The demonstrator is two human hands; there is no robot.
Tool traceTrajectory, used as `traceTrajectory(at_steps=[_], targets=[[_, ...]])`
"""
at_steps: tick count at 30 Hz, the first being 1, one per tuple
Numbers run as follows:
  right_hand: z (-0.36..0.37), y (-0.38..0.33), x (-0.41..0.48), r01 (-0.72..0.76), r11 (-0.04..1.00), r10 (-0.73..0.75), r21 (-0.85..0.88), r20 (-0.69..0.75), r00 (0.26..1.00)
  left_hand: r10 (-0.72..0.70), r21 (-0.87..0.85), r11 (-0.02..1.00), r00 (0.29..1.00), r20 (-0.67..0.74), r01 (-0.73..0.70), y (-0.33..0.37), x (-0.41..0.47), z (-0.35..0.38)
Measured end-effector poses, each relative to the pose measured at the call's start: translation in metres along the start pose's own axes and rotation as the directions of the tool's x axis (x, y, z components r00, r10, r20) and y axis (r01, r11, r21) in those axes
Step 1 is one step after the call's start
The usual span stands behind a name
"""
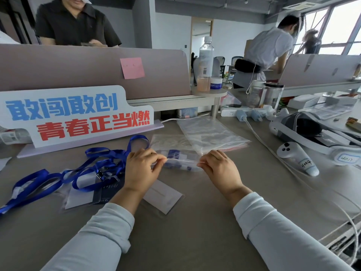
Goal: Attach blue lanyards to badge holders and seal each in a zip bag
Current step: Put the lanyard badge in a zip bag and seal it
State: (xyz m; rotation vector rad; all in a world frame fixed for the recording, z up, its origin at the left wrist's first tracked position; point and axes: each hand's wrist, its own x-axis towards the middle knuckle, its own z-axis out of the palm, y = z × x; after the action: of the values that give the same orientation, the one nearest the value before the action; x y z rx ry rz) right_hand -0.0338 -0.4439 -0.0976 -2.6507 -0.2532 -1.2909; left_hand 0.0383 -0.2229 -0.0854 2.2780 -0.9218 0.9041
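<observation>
Soft pale sleeves (93,241) (289,237), crinkly clear zip bag (175,145)

A white standing sign (78,116) at the back of the worktop reads 敢闯敢创 in blue characters above 青春正当燃 in red. A handwritten sticker on the white controller (298,159) looks like "Hooh"; the headset label (348,158) beside it is too skewed to read surely. Marks on the pink sticky note (132,67) and the bottle (206,55) are illegible

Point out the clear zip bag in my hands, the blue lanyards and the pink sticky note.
Clear plastic zip bag (181,160): head view, on its middle.
Blue fabric lanyards (113,154): head view, on tangled straps.
Pink square sticky note (132,67): head view, on its centre.
</observation>
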Motion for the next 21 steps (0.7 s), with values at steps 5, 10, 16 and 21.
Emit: traceTrajectory(at_steps=[5,10,16,21], targets=[[0.000,-0.005,0.001,-0.036,0.999,0.035,-0.023,-0.038,0.999,-0.039,-0.039,0.998,0.999,0.013,0.040,0.001,0.001,0.000],[0.000,0.001,-0.002,-0.042,0.998,0.045,0.037,-0.065,0.997,-0.029,-0.024,0.999,0.998,0.053,0.030,-0.004,0.001,-0.001],[0.001,0.009,-0.005,-0.131,0.982,0.141,0.132,-0.065,0.988,-0.020,-0.025,0.999,0.996,0.085,0.022,-0.015,0.001,-0.003],[0.003,0.010,-0.003,-0.115,0.986,0.124,0.121,-0.071,0.990,-0.005,-0.016,1.000,0.997,0.082,0.006,-0.015,0.001,-0.005]])
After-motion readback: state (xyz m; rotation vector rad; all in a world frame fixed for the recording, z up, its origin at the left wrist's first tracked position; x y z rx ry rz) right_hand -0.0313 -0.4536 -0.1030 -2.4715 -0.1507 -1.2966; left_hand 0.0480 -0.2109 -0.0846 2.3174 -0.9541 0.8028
